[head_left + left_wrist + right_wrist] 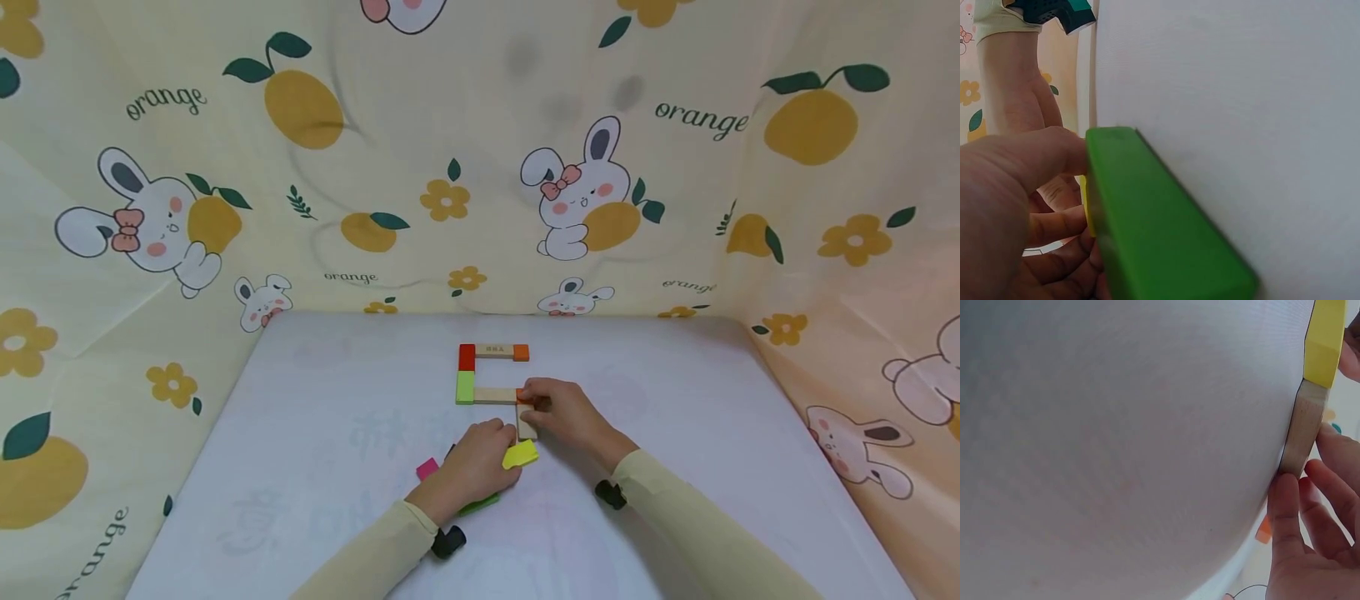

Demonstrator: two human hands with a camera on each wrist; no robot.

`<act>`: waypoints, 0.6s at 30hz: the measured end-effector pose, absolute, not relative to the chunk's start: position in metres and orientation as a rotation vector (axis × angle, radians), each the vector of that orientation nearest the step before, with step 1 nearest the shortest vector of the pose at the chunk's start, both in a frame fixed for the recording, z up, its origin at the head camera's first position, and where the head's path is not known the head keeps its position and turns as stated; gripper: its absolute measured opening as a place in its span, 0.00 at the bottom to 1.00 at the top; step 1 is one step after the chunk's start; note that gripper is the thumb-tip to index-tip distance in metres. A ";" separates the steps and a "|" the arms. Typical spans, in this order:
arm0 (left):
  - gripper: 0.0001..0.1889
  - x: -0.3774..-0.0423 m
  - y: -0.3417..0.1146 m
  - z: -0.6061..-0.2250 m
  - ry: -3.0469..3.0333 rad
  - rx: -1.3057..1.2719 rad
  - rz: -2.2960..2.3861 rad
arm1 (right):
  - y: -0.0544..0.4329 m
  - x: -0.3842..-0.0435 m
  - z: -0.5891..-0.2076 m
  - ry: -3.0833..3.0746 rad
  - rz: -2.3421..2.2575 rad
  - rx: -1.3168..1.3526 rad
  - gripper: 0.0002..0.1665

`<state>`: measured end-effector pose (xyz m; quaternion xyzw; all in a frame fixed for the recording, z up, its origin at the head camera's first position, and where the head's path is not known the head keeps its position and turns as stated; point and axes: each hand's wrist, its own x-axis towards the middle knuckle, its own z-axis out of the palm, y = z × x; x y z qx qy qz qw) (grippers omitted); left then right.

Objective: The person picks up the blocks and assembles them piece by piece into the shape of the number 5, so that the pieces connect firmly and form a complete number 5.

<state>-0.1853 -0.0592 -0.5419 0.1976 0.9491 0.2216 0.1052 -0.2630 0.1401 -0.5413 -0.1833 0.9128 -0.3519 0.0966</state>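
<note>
My left hand (474, 467) grips a yellow block (521, 455) between thumb and fingers, near the front end of a plain wooden block (527, 425). My right hand (573, 417) pinches that wooden block, its thumb and fingertips along the sides. In the right wrist view the yellow block (1324, 350) sits end to end with the wooden block (1304, 428). Beyond the hands, a red block (467, 357), a light green block (465, 388), two more plain wooden blocks and orange end pieces form an angular outline. An orange piece (520, 395) is partly hidden by my right fingers.
Under and beside my left hand lie a dark green block (480, 504) and a pink block (427, 468), both partly covered. The white table (337, 375) meets a printed cloth (480, 242) at the back and sides.
</note>
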 end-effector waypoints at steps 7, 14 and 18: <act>0.20 -0.187 -0.060 -0.539 2.790 0.584 0.651 | 0.139 -0.263 -0.538 2.704 -1.037 -0.534 0.19; 0.21 -0.188 -0.063 -0.537 2.784 0.608 0.654 | 0.139 -0.261 -0.535 2.696 -1.050 -0.513 0.20; 0.24 -0.191 -0.071 -0.536 2.790 0.619 0.682 | 0.139 -0.261 -0.537 2.712 -1.025 -0.560 0.19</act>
